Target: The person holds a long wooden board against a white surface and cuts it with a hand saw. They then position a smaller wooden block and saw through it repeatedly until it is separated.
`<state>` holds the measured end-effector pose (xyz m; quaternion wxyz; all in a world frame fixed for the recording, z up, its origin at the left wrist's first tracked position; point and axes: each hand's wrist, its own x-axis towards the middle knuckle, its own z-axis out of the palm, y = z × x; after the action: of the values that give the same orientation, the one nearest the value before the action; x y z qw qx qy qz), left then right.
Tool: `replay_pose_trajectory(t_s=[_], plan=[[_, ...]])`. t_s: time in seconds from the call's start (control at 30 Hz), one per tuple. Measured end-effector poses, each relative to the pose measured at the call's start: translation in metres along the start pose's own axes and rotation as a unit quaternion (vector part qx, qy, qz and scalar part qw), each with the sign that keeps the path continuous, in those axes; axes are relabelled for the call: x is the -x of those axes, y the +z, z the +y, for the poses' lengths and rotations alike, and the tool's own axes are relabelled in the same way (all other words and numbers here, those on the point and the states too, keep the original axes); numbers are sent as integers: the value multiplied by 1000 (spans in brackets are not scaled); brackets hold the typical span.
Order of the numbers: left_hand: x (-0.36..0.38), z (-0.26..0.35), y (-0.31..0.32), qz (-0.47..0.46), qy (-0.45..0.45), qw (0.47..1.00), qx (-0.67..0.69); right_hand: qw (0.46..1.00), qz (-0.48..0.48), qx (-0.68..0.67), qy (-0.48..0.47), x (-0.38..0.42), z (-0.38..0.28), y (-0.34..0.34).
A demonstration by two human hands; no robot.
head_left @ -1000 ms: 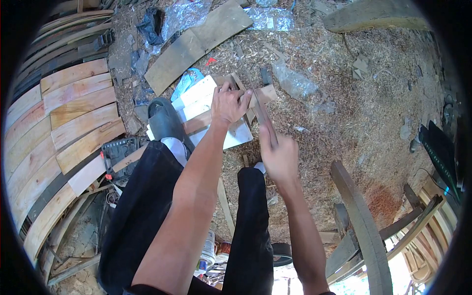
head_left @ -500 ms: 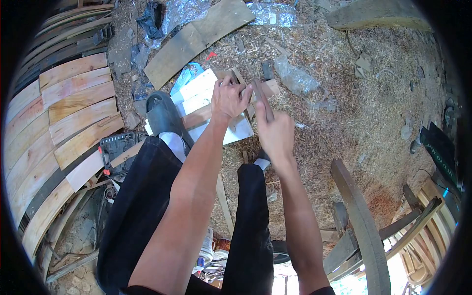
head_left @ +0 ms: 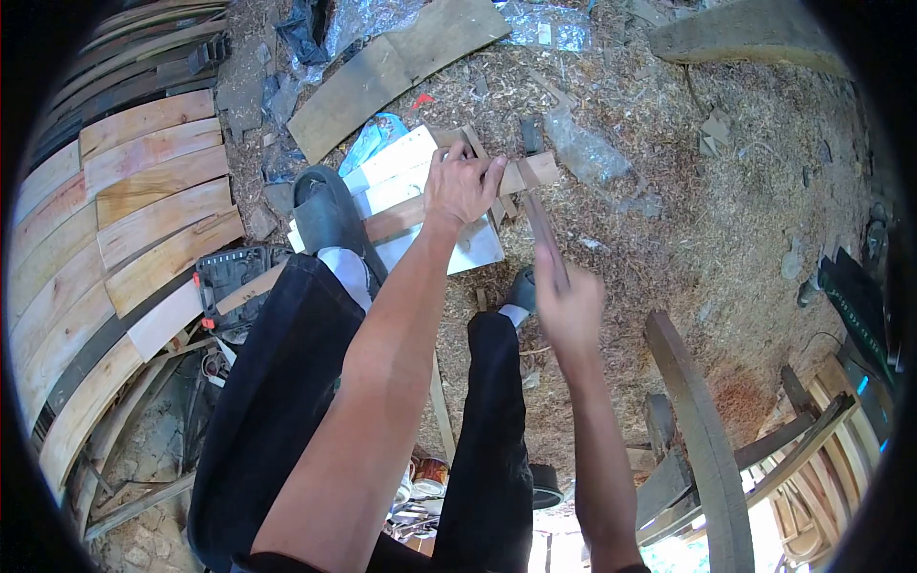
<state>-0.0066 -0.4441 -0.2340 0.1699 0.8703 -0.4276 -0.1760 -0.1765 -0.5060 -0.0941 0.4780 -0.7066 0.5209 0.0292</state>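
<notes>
My left hand (head_left: 460,187) presses down on a narrow wooden strip (head_left: 394,219), its fingers curled over the far edge. The strip lies across a white board (head_left: 476,251), and its right end sticks out past the board. In my right fist (head_left: 570,310) is a hand saw (head_left: 542,225), seen nearly edge-on. The saw's far end reaches the strip just right of my left hand; its teeth cannot be made out. My left foot, in a dark slipper (head_left: 332,212), rests by the strip's left end.
Rows of planks (head_left: 162,205) lie at the left, near an open black tool case (head_left: 234,277). A long board (head_left: 377,86) and clear plastic (head_left: 585,148) lie on the shavings-strewn ground. Curved timber (head_left: 702,430) stands at lower right.
My right hand has drawn the saw back toward me and to the right. The left hand still holds the strip; the whole view has shifted slightly.
</notes>
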Motion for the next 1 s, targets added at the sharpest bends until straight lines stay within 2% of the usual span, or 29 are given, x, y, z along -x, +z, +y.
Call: replay_pose_trajectory(t_s=[0.03,0.13,0.2,0.27,0.33,0.4,0.5,0.53,0.57,0.67,0.77,0.9,0.93,1.0], plan=[[0,1,-2,-1,-3,1000,6,999,2,40,-32,-29,-7,16],[0,-5,-1,-23,21,1000,0,997,11,76,9,-69,-28,39],[3,-4,1,-14,12,1000,0,999,-2,49,15,-62,-30,29],[0,-3,2,-15,-1,1000,-26,998,-20,54,1,-24,-17,7],[-2,-2,0,-20,-9,1000,-1,997,-43,1,68,27,-8,-26],[-1,-3,0,-21,-3,1000,13,996,-22,-19,83,75,0,-48],[-1,-4,1,-29,-8,1000,-3,994,-38,18,101,86,1,-57],[-2,-2,1,-29,-4,1000,-1,997,-23,21,65,78,7,-47],[-1,-1,-1,-16,4,1000,0,999,-12,24,30,62,13,-32],[1,1,-3,-3,13,1000,-6,1000,-6,2,17,2,5,5],[0,-2,-1,-10,3,1000,-7,1000,6,4,17,-17,0,17],[0,-1,2,-13,1,1000,0,999,-18,-1,43,3,-16,-12],[0,-3,3,-5,-2,1000,7,998,-33,-8,44,19,-15,-20],[1,-5,7,-1,-3,1000,-2,998,-6,-2,60,68,1,-43]])
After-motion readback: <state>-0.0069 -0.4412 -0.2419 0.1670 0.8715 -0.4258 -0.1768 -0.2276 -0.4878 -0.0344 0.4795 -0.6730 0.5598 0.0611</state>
